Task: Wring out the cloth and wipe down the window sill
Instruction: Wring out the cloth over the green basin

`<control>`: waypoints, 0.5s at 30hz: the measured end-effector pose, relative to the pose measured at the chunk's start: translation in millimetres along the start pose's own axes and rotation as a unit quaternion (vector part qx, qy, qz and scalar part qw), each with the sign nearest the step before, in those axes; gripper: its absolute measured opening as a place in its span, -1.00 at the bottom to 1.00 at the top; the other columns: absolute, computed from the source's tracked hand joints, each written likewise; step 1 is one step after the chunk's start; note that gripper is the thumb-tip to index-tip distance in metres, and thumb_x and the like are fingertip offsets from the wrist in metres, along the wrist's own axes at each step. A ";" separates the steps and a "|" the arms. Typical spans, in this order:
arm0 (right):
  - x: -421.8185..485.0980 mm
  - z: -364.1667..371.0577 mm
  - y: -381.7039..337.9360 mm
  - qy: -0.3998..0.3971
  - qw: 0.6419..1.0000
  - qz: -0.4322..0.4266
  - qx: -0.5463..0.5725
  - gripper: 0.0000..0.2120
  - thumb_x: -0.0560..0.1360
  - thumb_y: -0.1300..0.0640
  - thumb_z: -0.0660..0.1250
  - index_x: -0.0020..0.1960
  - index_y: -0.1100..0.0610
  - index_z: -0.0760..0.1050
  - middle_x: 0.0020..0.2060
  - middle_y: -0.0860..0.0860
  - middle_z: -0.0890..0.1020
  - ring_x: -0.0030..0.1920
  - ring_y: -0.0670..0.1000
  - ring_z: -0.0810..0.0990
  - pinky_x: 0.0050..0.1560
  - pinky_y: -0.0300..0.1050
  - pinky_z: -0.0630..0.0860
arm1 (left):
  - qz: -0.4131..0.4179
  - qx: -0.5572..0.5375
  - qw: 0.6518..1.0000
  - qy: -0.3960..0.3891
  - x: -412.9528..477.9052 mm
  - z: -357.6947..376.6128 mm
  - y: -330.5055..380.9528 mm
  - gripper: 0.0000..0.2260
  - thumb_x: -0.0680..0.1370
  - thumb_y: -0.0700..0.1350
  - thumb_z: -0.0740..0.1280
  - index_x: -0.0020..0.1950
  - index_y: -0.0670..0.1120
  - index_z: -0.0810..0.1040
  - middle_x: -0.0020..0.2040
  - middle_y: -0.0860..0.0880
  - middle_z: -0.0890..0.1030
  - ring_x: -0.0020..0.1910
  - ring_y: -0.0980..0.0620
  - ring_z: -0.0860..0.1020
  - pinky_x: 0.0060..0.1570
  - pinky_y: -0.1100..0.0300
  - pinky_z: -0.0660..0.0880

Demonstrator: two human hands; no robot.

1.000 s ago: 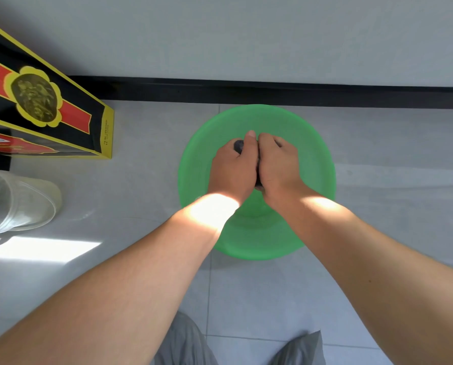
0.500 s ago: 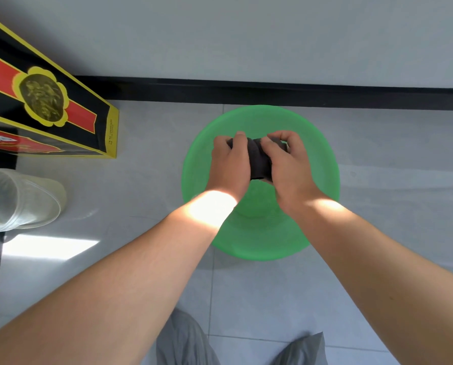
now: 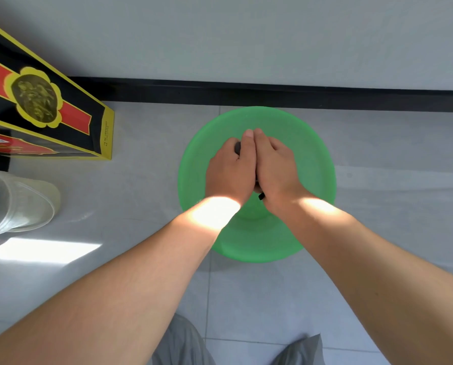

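A green plastic basin (image 3: 313, 159) stands on the grey tiled floor below me. Over its middle, my left hand (image 3: 230, 172) and my right hand (image 3: 275, 167) are pressed side by side, both gripping a dark cloth (image 3: 237, 147) squeezed between them. Only small dark bits of the cloth show, one at the left hand's fingers and one below the right wrist. The rest of it is hidden inside my hands. The window sill is not in view.
A black, red and yellow box (image 3: 43, 111) lies on the floor at the left. A clear plastic container (image 3: 14, 204) sits below it. A black skirting strip (image 3: 272, 94) runs along the white wall behind the basin. My grey trouser knees (image 3: 183, 343) show at the bottom.
Half a second ago my hands were turned apart with the cloth showing between them. Now they have rolled back together and cover it almost fully.
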State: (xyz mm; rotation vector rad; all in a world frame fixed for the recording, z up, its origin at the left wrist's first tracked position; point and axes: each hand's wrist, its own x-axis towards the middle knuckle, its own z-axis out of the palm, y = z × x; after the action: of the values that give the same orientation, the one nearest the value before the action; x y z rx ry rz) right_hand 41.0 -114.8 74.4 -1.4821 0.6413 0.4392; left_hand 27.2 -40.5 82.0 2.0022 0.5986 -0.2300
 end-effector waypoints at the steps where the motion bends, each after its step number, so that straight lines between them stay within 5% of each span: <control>1: 1.8 0.4 -0.7 0.004 1.000 0.001 0.002 -0.66 0.57 -0.08 0.27 -0.16 0.19 0.53 -0.39 0.10 0.45 -0.45 0.01 0.33 -0.47 -0.17 0.22 | -0.005 -0.006 1.000 -0.004 1.6 0.8 1.0 -0.55 0.64 0.22 0.08 -0.23 -0.07 0.48 -0.32 0.05 0.55 -0.28 0.03 0.53 -0.27 0.11 0.37; 4: 3.5 2.2 -1.8 0.017 1.000 0.004 -0.009 -0.70 0.55 0.05 0.25 -0.18 0.28 0.47 -0.37 0.13 0.38 -0.44 0.02 0.26 -0.47 -0.15 0.17 | -0.026 -0.023 0.999 -0.007 5.3 0.6 2.6 -0.56 0.64 0.19 0.11 -0.30 -0.04 0.44 -0.37 0.07 0.51 -0.34 0.05 0.48 -0.30 0.13 0.33; 10: 3.2 -3.3 -4.8 0.028 0.998 -0.028 -0.041 -0.72 0.47 0.23 0.16 -0.40 0.07 0.22 -0.48 0.04 0.24 -0.44 0.02 0.15 -0.43 -0.10 0.09 | -0.037 -0.027 0.999 -0.019 3.1 1.4 6.5 -0.58 0.65 0.07 0.10 -0.40 0.00 0.32 -0.43 0.07 0.40 -0.38 0.01 0.39 -0.30 0.11 0.28; 15: 0.6 -7.2 -2.4 0.022 0.997 -0.061 -0.052 -0.74 0.43 0.29 0.11 -0.39 0.11 0.16 -0.43 0.07 0.19 -0.40 0.02 0.12 -0.40 -0.07 0.06 | -0.061 -0.062 0.996 -0.022 0.4 5.3 6.8 -0.65 0.61 -0.04 0.11 -0.39 0.00 0.30 -0.41 0.03 0.41 -0.37 -0.01 0.37 -0.30 0.11 0.29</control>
State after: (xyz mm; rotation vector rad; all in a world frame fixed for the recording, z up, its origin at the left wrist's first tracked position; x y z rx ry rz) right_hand 42.1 -122.2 76.0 -1.6234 0.5670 0.3507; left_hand 31.5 -47.5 84.5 1.8383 0.6921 -0.3034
